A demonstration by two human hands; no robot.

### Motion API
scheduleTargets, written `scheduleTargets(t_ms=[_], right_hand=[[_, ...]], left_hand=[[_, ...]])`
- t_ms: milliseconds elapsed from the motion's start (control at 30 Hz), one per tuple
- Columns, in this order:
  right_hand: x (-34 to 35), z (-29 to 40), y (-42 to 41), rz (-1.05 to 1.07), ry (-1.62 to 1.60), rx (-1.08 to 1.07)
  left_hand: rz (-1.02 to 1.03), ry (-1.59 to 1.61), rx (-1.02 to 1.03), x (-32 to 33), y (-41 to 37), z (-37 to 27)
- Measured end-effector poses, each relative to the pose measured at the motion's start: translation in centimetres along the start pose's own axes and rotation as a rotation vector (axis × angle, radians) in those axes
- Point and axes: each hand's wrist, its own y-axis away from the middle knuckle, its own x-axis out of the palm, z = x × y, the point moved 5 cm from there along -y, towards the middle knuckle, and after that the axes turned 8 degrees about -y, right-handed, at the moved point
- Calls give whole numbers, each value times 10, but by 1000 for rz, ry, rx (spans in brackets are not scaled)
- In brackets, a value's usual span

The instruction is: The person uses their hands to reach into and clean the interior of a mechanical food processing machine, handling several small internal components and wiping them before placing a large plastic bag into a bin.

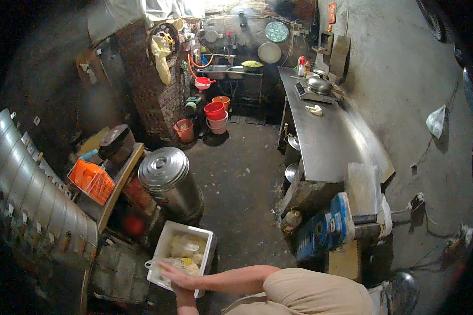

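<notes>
A white foam box [210, 246] stands on the floor at the lower middle, with several clear plastic bags [189, 248] of pale contents inside it. My right hand [175, 275] is over the box's near left side, at a bag with yellow print [187, 264]. Its fingers are blurred, so whether they grip the bag cannot be told. My left hand [182, 290] is mostly hidden below the right one, at the box's near edge; only the wrist and forearm show plainly. A white loop [148, 264] sticks out at the box's left rim.
A tall lidded steel pot [169, 185] stands just beyond the box. Left of it is a wood-edged table [120, 187] with an orange-lined wire basket [92, 179]. A steel counter [323, 141] bears a burner and a wok [318, 84]. Red buckets [215, 111] stand further back.
</notes>
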Motion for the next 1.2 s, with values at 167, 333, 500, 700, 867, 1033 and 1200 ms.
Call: scheduleTargets(t_ms=[167,333,500,700,867,1033,1200], right_hand=[[132,3,11,270,53,137],[179,-15,0,409,560,-462],[109,-109,-55,618,976,113],[158,-145,-55,706,739,-34],[152,-131,-73,806,551,-175],[145,-45,-79,829,650,-66],[165,-87,-61,1174,816,29]], left_hand=[[-75,45,115,-83,45,-79],[-1,138,189,-136,71,-128],[-72,115,356,-111,119,-176],[-458,-1121,542,-92,87,-173],[-691,-1016,258,-119,77,-140],[-983,-836,84,-210,128,-128],[-1226,-526,-35,-331,242,-19]])
